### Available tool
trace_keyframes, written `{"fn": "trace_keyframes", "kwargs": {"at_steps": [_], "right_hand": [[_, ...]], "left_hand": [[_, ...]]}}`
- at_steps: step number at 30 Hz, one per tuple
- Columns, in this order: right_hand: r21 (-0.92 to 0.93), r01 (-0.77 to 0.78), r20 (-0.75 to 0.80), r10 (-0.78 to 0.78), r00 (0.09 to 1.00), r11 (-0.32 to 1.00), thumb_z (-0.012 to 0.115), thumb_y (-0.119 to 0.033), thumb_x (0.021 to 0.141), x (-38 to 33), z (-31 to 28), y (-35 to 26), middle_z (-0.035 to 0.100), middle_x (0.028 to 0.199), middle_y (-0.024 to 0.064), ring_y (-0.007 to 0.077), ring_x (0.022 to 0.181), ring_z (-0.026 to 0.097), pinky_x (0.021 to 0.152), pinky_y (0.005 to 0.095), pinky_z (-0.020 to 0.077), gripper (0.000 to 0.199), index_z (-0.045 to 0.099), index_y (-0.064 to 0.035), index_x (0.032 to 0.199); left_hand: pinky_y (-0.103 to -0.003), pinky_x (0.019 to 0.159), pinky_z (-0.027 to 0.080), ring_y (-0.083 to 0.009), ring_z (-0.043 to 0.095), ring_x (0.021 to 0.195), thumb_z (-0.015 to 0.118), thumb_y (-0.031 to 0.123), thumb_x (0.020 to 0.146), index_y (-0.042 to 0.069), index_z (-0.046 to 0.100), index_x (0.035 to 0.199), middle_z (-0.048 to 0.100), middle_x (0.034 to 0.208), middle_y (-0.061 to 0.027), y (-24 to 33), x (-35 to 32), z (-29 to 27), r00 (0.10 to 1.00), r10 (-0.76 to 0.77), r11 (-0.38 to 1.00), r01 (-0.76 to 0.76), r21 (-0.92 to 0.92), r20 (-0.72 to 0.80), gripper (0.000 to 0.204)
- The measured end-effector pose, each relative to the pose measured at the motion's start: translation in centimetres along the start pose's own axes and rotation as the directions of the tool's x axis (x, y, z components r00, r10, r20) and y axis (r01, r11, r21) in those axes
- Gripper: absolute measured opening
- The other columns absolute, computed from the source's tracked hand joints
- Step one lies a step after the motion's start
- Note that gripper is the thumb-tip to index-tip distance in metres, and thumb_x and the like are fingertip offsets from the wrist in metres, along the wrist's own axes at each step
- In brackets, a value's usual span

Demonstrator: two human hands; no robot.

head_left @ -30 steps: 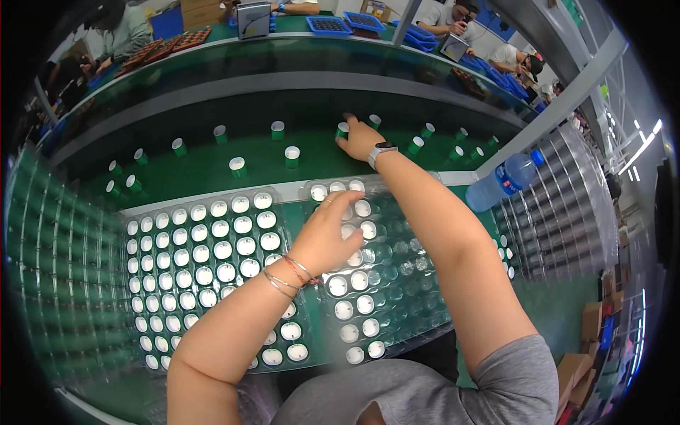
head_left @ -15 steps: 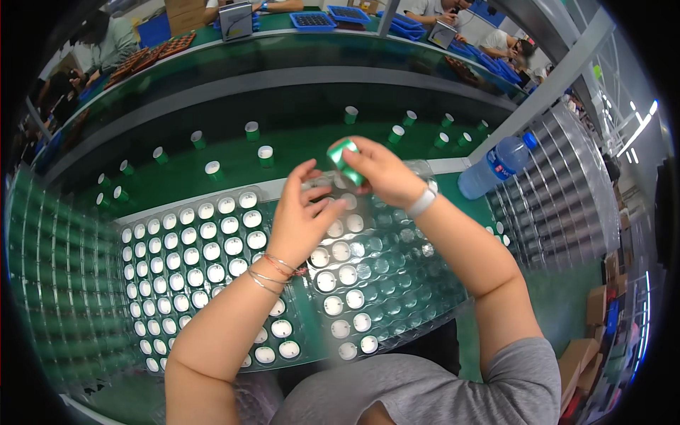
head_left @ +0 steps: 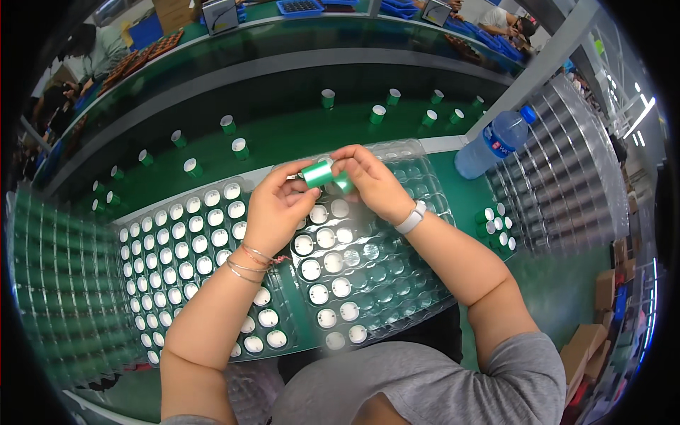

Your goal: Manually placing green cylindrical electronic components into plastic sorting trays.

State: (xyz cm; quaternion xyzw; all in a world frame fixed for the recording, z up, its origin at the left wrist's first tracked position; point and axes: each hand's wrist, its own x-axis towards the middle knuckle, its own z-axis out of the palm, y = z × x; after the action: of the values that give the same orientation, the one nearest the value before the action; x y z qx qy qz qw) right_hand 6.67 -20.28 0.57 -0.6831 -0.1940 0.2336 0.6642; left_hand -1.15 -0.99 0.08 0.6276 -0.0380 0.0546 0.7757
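My left hand [head_left: 276,212] pinches a shiny green cylinder [head_left: 316,174], held lying on its side above the trays. Close beside it, my right hand [head_left: 379,190] has its fingers closed on a second green cylinder [head_left: 344,183], partly hidden and blurred. Below my hands lies a clear plastic tray [head_left: 407,265] with round pockets. White-topped cylinders [head_left: 319,294] stand in its left columns, while the pockets on its right hold none. To the left, another clear tray [head_left: 283,312] carries many rows of white-topped cylinders [head_left: 182,250].
Beyond the trays, several green cylinders [head_left: 240,148] stand spaced out on a green belt [head_left: 283,145]. A water bottle [head_left: 489,145] stands at the right, near a cluster of cylinders [head_left: 499,225]. Stacked clear trays [head_left: 567,170] rise at the right, more trays [head_left: 67,283] at the left.
My left hand was open; now it holds one green cylinder. My right hand has lowered slightly and keeps another. The whole view has shifted, and cylinders on the belt appear further left.
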Motion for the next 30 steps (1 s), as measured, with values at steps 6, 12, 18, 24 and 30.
{"fn": "trace_keyframes", "kwargs": {"at_steps": [6, 12, 18, 24, 30], "right_hand": [[0.051, 0.076, 0.142, -0.083, 0.986, 0.996, 0.058, -0.007, 0.096, -0.1, -1.0, -0.3, 0.057, 0.117, 0.0046, 0.0123, 0.108, 0.056, 0.084, 0.0286, 0.0518, 0.028, 0.053, -0.0042, 0.123], [0.103, 0.231, 0.160, -0.245, 0.956, 0.968, 0.063, 0.006, 0.088, 0.4, -0.9, 0.3, 0.051, 0.128, 0.0074, 0.0187, 0.120, 0.053, 0.100, 0.0337, 0.0492, 0.040, 0.051, -0.0016, 0.125], [0.065, 0.156, 0.047, -0.159, 0.986, 0.986, 0.061, -0.009, 0.096, 0.1, -0.8, -0.4, 0.065, 0.100, 0.0063, 0.0116, 0.079, 0.065, 0.069, 0.0227, 0.0504, 0.030, 0.053, -0.0016, 0.123], [-0.086, -0.003, -0.042, -0.001, 0.999, 0.996, 0.064, -0.031, 0.096, 0.4, -0.8, -0.5, 0.066, 0.070, 0.0076, 0.0081, 0.051, 0.056, 0.049, 0.0227, 0.0435, 0.032, 0.057, 0.0005, 0.095], [-0.160, -0.035, -0.033, 0.030, 0.999, 0.987, 0.059, -0.030, 0.099, 0.2, -0.6, -0.6, 0.064, 0.073, 0.0074, 0.0057, 0.050, 0.050, 0.047, 0.0197, 0.0392, 0.029, 0.056, -0.0015, 0.096]], "left_hand": [[-0.023, 0.081, 0.055, -0.0135, 0.066, 0.094, 0.065, -0.007, 0.087, -0.004, 0.052, 0.129, 0.064, 0.104, -0.0107, 0.4, 0.1, 0.0, 0.998, -0.044, 0.999, 0.044, -0.009, -0.044, 0.044], [-0.024, 0.085, 0.055, -0.0146, 0.065, 0.099, 0.065, -0.007, 0.086, -0.004, 0.052, 0.129, 0.064, 0.107, -0.0110, 0.2, 0.1, -0.1, 0.999, -0.040, 0.999, 0.040, 0.000, -0.018, 0.045], [-0.025, 0.088, 0.055, -0.0159, 0.064, 0.103, 0.066, -0.006, 0.086, -0.005, 0.053, 0.128, 0.063, 0.113, -0.0129, 0.1, 0.5, 0.0, 0.999, -0.040, 0.998, 0.041, 0.051, -0.016, 0.044], [-0.025, 0.088, 0.055, -0.0157, 0.064, 0.101, 0.067, -0.007, 0.085, -0.005, 0.055, 0.125, 0.061, 0.118, -0.0115, -0.2, 0.4, 0.0, 0.999, 0.025, 0.994, -0.027, 0.109, 0.021, 0.042], [-0.024, 0.083, 0.055, -0.0139, 0.064, 0.099, 0.066, -0.006, 0.086, -0.004, 0.057, 0.122, 0.062, 0.117, -0.0100, 0.3, 0.2, 0.3, 0.997, -0.066, 0.995, 0.063, 0.079, 0.033, 0.037]]}}
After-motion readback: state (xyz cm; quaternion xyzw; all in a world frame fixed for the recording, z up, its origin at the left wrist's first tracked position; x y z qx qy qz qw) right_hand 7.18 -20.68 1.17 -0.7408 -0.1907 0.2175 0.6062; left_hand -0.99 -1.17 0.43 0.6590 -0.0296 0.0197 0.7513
